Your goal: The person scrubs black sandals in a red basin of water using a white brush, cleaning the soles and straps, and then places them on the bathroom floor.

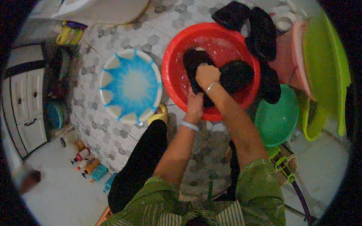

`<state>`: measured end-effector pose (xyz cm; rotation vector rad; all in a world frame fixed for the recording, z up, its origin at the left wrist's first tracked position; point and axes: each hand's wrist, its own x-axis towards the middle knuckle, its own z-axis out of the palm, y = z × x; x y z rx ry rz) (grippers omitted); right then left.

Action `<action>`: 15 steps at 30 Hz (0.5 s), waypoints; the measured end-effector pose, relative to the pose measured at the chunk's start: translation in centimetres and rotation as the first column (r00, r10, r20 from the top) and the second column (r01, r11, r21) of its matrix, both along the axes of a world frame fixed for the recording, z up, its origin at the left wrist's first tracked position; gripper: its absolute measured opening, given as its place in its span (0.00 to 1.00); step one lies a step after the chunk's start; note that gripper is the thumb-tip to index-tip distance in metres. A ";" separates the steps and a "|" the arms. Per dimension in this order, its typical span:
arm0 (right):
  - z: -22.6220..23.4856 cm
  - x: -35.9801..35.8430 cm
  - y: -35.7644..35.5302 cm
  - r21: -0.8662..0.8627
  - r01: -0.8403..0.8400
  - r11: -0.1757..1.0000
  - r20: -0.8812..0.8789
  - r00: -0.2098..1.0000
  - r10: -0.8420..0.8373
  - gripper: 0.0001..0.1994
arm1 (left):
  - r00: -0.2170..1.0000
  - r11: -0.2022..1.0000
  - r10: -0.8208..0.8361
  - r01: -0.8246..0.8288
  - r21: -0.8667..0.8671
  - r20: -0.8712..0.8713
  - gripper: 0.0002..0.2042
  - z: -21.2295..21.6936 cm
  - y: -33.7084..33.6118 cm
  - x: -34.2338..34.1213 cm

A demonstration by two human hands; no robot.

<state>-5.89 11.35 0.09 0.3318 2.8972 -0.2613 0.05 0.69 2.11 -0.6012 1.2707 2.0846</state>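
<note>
A large red basin [169, 84] stands on the floor in front of me with soapy-looking water in it. Inside, my right hand [208, 77] is closed in a fist on a black shoe-shaped item [196, 58]. Lower down, my left hand [195, 101] grips the near end of the same item, its fingers partly hidden behind it. A second dark, rounded shoe-shaped item [237, 77] lies in the basin to the right of my hands. Poor light hides the details of both.
Left of the red basin is a white basin with blue splashes [132, 86], a yellow container [161, 113] beside it. Black shoe-shaped items [262, 34] lie along the right rim. Further right are a green basin [279, 116] and upright lime-green tubs [324, 75]. Several bottles [90, 165] stand lower left.
</note>
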 end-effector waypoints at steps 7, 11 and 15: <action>6.4 10.1 -1.0 -0.068 -0.206 0.976 0.161 0.963 0.214 0.26 | 0.969 0.993 0.088 -0.066 -0.101 0.231 0.23 -0.8 -3.0 -0.6; -0.7 2.6 1.5 0.008 -0.011 1.000 -0.022 1.000 0.011 0.24 | 0.993 0.999 0.036 -0.035 -0.015 0.110 0.19 -1.9 -1.2 -0.8; 0.6 3.8 -0.7 -0.003 -0.066 0.998 -0.057 0.996 0.066 0.24 | 0.983 0.990 0.047 -0.021 -0.141 0.179 0.19 -2.8 -3.1 -1.8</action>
